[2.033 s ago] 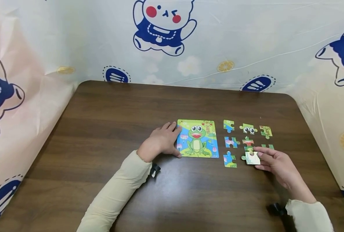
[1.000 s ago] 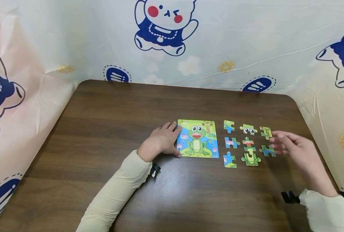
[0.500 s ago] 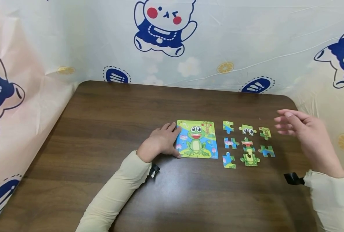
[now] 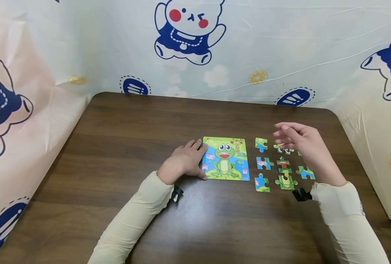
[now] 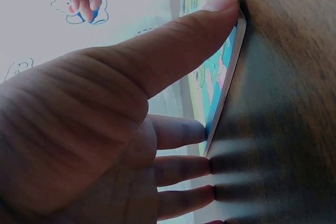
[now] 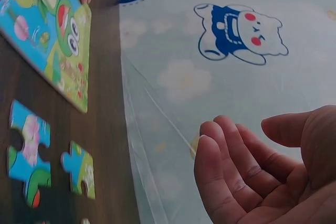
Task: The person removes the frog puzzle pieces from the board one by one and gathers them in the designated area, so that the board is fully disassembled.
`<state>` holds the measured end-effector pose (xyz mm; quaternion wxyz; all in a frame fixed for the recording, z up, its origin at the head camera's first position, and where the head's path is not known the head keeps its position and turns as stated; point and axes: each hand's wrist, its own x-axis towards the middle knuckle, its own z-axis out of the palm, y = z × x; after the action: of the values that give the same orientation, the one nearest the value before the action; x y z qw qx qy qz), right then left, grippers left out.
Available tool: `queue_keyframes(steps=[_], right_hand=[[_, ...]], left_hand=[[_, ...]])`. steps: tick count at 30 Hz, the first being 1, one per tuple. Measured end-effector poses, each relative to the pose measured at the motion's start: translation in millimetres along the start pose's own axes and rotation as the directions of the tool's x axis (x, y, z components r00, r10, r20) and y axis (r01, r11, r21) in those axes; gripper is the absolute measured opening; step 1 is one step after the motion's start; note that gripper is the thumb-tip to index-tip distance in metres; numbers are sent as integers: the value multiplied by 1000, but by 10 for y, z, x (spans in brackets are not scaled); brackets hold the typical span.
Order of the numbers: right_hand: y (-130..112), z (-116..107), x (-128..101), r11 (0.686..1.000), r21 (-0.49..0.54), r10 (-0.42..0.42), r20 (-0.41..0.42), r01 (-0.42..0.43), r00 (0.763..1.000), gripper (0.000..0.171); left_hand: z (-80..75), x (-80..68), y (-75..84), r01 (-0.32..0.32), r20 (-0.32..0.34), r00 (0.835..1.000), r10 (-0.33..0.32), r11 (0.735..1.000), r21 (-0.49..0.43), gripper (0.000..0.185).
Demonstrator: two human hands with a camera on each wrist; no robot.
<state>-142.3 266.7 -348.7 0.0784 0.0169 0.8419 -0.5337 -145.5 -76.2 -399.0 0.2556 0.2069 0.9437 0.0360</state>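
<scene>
A square frog picture board [image 4: 225, 159] lies face up on the table. My left hand [image 4: 185, 161] rests at its left side, fingers spread along the edge; the left wrist view shows the thumb [image 5: 184, 35] on the board's corner. My right hand [image 4: 301, 143] is raised over the upper right puzzle pieces, holding nothing, its fingers loosely bent in the right wrist view. It partly hides the eyes piece [image 4: 277, 146] and most of the upper right piece. The mouth piece [image 4: 283, 163] sits directly above the frog-body piece [image 4: 286, 182].
Left of those lie a column of blue-and-green pieces: an upper piece [image 4: 261, 144], a middle piece [image 4: 263, 163] and a lower piece [image 4: 262, 183]. Another piece [image 4: 305, 172] lies to the right. The brown table [image 4: 132, 128] meets a printed cloth [image 4: 235, 44] at its back and sides.
My right hand has left the frog-body piece, swung out to the right and upward, then come back left over the top row. The left hand and the board have stayed put.
</scene>
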Motion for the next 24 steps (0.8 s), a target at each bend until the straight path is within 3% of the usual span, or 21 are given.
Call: queue_keyframes(steps=[12, 24], right_hand=[[-160, 218, 170, 1000, 29, 9, 36, -10, 999, 49], [-33, 331, 189, 999, 10, 36, 84, -37, 996, 48]], left_hand=[[12, 0, -20, -7, 2, 1000, 7, 1000, -6, 111], [12, 14, -22, 1, 11, 1000, -1, 1000, -5, 111]])
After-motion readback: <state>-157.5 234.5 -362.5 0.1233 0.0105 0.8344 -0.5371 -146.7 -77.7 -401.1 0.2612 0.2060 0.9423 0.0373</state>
